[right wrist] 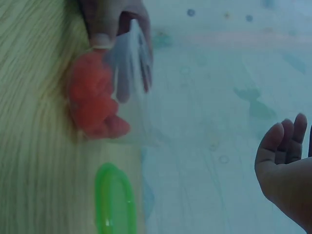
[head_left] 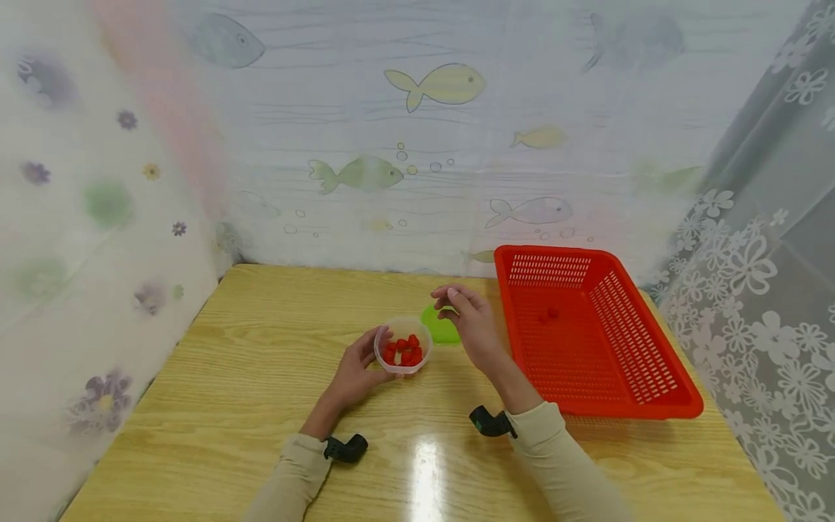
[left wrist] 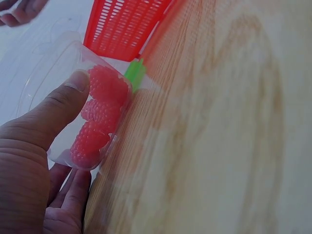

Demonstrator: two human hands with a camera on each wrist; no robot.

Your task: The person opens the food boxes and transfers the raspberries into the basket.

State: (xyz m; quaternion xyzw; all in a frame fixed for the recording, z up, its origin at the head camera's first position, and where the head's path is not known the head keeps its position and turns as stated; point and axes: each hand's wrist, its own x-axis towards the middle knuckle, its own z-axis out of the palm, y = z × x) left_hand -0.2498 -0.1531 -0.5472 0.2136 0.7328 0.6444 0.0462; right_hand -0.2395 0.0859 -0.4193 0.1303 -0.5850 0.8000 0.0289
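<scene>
A clear round plastic container (head_left: 419, 328) holds several red raspberries (left wrist: 93, 137) at its bottom. My left hand (head_left: 355, 371) grips it from the left, thumb along the near wall and fingers round the other side, as the left wrist view shows too. My right hand (head_left: 475, 324) hangs in the air to the right of the container, fingers loosely bent and nothing between them. Below and behind it lies a green lid (head_left: 441, 330), partly covered by the hand in the head view. The right wrist view shows the same lid (right wrist: 115, 200) beside the container.
A large red plastic basket (head_left: 636, 406) with slotted walls stands on the right of the wooden table (head_left: 254, 362). A few red raspberries (head_left: 553, 312) lie inside it. Behind the table hangs a curtain (head_left: 365, 232) with printed fish; flowered cloths hang on both sides.
</scene>
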